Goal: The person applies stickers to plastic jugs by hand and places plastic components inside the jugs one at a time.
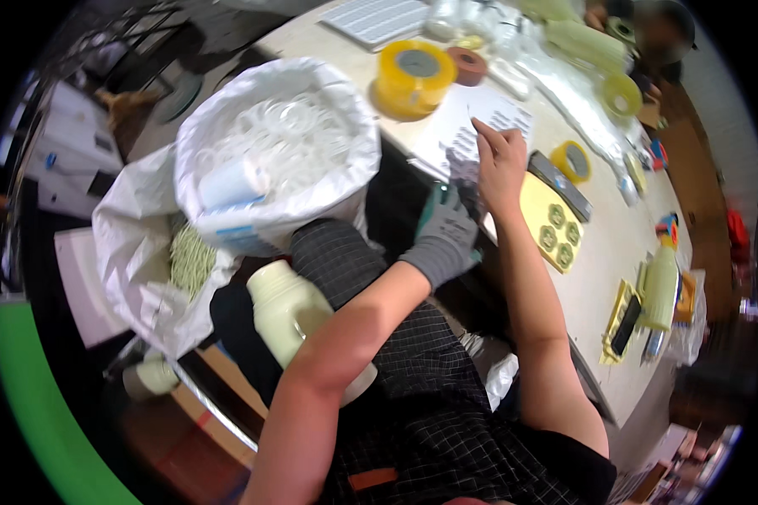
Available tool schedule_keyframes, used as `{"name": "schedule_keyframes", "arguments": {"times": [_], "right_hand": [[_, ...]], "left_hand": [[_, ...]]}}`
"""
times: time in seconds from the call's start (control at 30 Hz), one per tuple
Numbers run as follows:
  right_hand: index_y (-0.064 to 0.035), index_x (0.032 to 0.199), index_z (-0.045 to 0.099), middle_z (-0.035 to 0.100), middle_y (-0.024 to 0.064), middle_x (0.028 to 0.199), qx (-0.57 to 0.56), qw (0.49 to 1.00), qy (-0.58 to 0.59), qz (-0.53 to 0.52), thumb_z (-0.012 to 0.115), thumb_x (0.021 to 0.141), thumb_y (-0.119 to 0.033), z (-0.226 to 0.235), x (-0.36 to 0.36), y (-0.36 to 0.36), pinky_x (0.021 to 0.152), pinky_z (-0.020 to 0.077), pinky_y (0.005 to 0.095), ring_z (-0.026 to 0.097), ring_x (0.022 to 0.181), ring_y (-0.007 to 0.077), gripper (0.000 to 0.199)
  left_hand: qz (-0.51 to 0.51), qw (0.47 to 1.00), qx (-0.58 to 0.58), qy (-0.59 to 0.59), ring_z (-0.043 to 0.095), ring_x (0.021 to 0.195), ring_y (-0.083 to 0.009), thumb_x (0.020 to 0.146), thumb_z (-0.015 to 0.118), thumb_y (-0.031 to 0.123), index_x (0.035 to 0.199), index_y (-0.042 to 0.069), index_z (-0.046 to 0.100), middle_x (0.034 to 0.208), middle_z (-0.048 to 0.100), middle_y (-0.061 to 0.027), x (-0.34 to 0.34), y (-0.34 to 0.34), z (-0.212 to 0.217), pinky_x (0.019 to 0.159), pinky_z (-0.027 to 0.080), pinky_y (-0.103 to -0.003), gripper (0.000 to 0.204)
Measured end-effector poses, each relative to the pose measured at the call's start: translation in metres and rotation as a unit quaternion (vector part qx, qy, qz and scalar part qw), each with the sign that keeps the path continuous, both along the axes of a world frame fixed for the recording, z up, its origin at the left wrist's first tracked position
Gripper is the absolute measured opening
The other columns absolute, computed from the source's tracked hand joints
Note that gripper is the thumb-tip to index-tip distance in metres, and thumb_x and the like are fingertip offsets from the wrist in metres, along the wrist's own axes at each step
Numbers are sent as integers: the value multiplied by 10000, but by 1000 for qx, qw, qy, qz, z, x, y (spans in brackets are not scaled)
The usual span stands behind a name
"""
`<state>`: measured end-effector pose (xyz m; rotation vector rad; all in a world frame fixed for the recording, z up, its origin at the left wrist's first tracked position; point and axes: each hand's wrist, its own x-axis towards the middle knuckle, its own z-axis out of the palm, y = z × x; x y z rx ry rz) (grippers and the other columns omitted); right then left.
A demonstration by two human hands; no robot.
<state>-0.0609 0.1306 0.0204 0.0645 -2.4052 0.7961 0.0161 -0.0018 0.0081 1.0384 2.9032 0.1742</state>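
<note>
Checked clothing (pixel 421 370) up close, then pale table (pixel 598 286), white sack (pixel 312 215) of clear rings (pixel 299 135), printed sheet (pixel 446 130) lying near the table's edge. Gloved left hand (pixel 445 229) beside that edge; bare right hand (pixel 502 164) over the sheet, forefinger out; whether either grips anything, I can't tell.

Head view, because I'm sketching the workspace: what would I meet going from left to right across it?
Bright green surface → white sack of clear rings → gloved left hand → bare right hand → yellow board → pale green container on the table.
</note>
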Motion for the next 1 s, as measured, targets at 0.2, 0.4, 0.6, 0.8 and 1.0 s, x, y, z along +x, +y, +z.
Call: {"name": "schedule_keyframes", "arguments": {"times": [0.2, 0.4, 0.6, 0.8, 1.0], "right_hand": [[-142, 1231, 805, 567, 87, 935, -8, 980, -34, 197, 725, 896, 13, 6, 98, -77, 833, 471, 385, 546, 919, 272, 378], [-223, 1205, 826, 612, 32, 921, 9, 934, -5, 357, 812, 760, -30, -11, 192, -144, 706, 485, 363, 557, 846, 257, 485], [-256, 1225, 828, 632, -18, 935, 78, 914, 88, 387, 843, 731, -138, -14, 224, -170, 740, 498, 311, 558, 877, 209, 508], [-256, 1221, 830, 630, -24, 938, 119, 910, 96, 385, 841, 718, -161, -14, 227, -171, 742, 491, 306, 553, 878, 199, 512], [-253, 1212, 832, 632, -25, 941, 135, 907, 98, 388, 842, 724, -170, -11, 225, -174, 740, 490, 307, 551, 879, 198, 495]], "left_hand": [[-85, 984, 104, -120, 591, 1227, -284, 983, 642, 500, 1152, 105, 736, 1210, 670, -103, 119, -85, 54, 1107, 441, -500, 440], [221, 933, 235, 159, 662, 1016, -264, 820, 842, 285, 1157, 125, 702, 1154, 689, -43, 228, -195, 42, 921, 506, -448, 398], [353, 875, 274, 187, 634, 1054, -285, 806, 844, 267, 1136, 132, 712, 1228, 686, -43, 277, -200, -2, 920, 473, -459, 380], [348, 865, 300, 204, 618, 1082, -262, 815, 836, 276, 1116, 145, 718, 1245, 675, -25, 282, -197, -14, 913, 466, -446, 349], [326, 872, 299, 207, 619, 1074, -249, 822, 826, 271, 1103, 128, 713, 1227, 675, -33, 279, -200, -13, 898, 467, -436, 335]]}}
